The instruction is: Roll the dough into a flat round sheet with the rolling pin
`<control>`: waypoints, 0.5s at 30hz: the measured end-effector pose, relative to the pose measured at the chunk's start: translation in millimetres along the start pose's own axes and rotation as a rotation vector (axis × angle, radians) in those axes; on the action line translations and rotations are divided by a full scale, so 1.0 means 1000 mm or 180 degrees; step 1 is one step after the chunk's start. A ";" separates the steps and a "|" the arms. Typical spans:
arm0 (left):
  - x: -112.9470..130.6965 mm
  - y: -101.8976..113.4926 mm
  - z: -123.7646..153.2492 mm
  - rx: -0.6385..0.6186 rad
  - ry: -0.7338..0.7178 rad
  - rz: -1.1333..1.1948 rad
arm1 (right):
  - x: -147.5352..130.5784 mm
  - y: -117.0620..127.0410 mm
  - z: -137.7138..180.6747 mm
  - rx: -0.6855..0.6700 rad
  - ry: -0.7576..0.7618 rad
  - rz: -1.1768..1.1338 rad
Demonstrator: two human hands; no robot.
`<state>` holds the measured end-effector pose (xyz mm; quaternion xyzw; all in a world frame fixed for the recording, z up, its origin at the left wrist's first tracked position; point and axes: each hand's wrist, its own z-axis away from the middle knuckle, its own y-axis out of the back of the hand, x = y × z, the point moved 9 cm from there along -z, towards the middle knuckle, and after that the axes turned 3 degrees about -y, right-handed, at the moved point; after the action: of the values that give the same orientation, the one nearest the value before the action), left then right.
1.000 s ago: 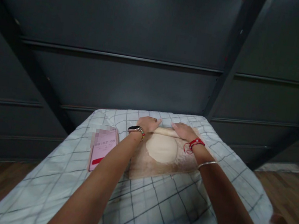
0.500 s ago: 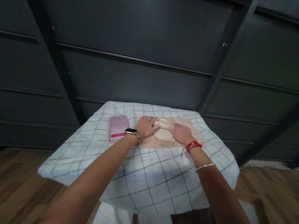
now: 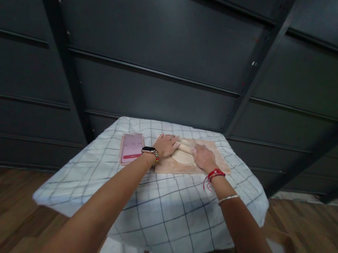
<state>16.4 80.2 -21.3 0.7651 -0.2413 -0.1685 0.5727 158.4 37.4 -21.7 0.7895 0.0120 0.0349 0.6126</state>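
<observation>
A flat round of pale dough (image 3: 182, 157) lies on a wooden board (image 3: 192, 168) set on a table under a white checked cloth (image 3: 157, 201). Across the dough rests a light wooden rolling pin (image 3: 185, 147). My left hand (image 3: 166, 144) lies palm down on the pin's left end, fingers stretched flat; a watch and a beaded band sit at that wrist. My right hand (image 3: 203, 156) presses flat on the pin's right end, with red thread and a metal bangle on that wrist.
A phone with a pink screen (image 3: 132, 148) lies on the cloth just left of the board. Dark panelled wall with slanted metal beams (image 3: 251, 71) rises behind the table. Wooden floor (image 3: 316, 227) surrounds it, and a wooden stool edge (image 3: 285, 241) shows at lower right.
The view has pulled back and tilted, so the table looks smaller and farther. Both hands and the pin have come back from the dough's far edge onto the dough.
</observation>
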 end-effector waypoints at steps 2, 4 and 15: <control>-0.004 -0.003 -0.015 -0.0081 0.0048 0.0015 | 0.003 -0.002 -0.013 0.0015 0.0072 -0.0052; -0.007 -0.006 -0.032 -0.0159 0.0066 -0.0027 | 0.005 -0.004 -0.026 0.0010 0.0172 -0.0051; -0.020 -0.034 -0.108 -0.0484 0.0171 -0.0122 | 0.030 -0.037 -0.081 -0.0522 0.0368 0.0218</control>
<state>63.7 184.6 -23.4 0.7281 -0.1978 -0.1767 0.6321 183.9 127.0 -36.2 0.7334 0.0174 0.1021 0.6719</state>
